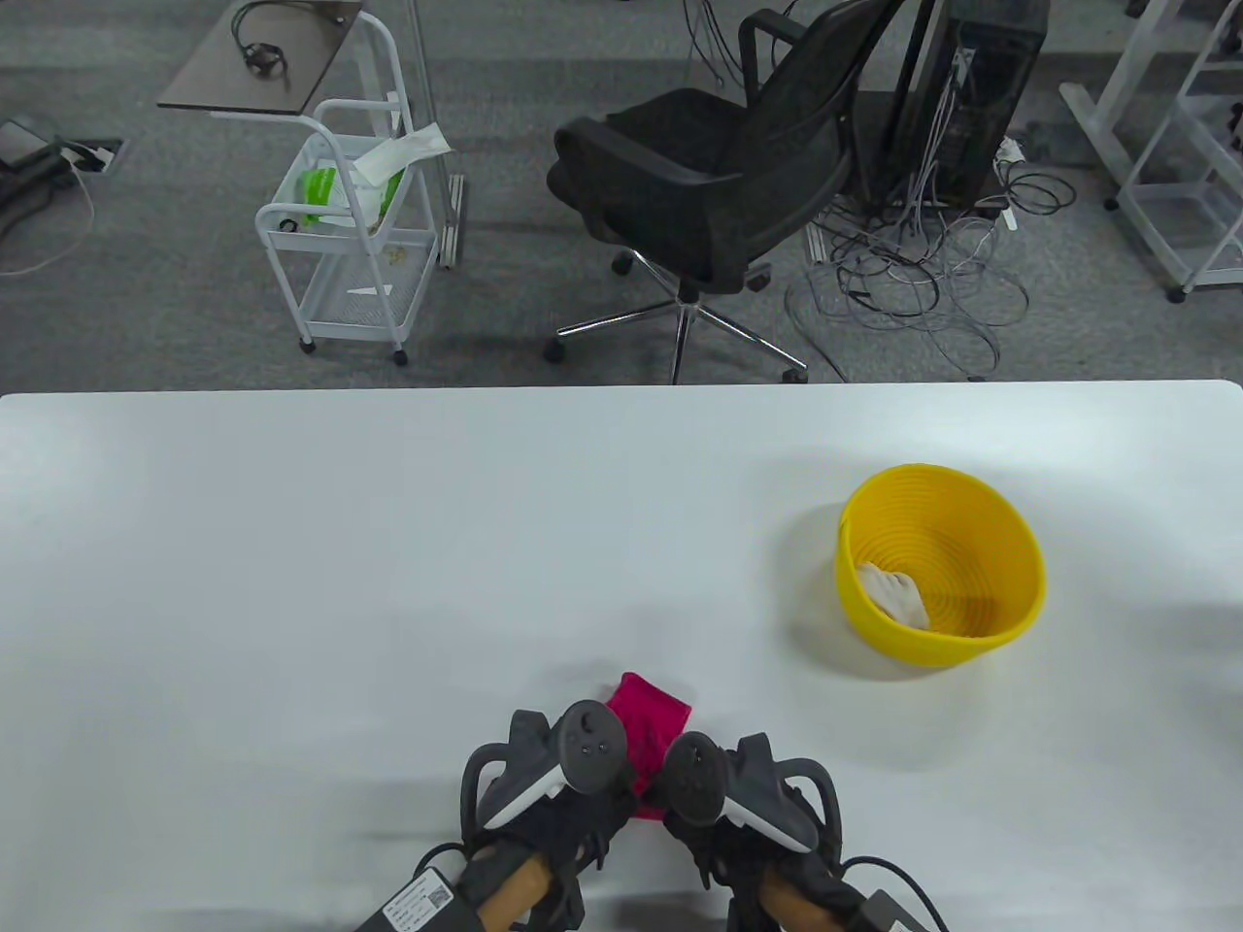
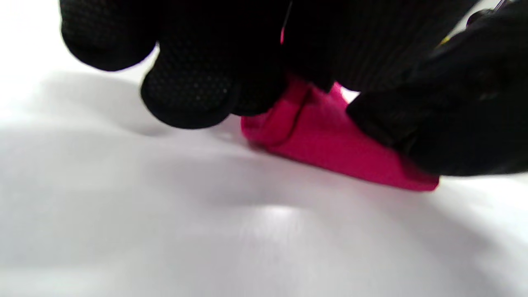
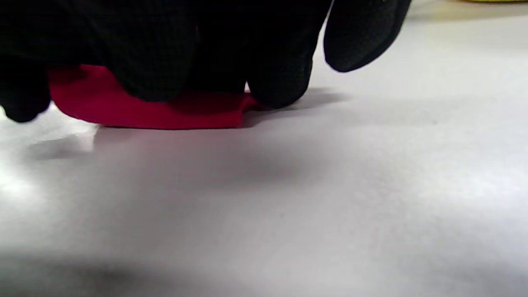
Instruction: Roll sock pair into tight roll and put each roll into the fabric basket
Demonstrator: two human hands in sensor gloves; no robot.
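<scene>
Table view, bottom centre: both hands are down on the pink socks (image 1: pixel 649 730), left hand (image 1: pixel 549 806) and right hand (image 1: pixel 743 820) side by side, trackers nearly touching. Left wrist view shows the left fingers (image 2: pixel 185 97) curled over a rolled fold at the near end of the pair, with the right hand pressing in from that frame's right. Right wrist view has the right fingers (image 3: pixel 280 78) bent down onto the cloth, pinning it to the table (image 1: pixel 291 582). So both hands are clamped on the socks, mid-roll by the look of it.

This stuff looks soft, light and limp; it should spring open if let go, so hold across the full width of the roll and keep it squeezed.

Further back, right of centre, stands the yellow basket (image 1: pixel 1029 573), well apart from the hands, with 1 whitish roll (image 1: pixel 895 594) already inside.
</scene>
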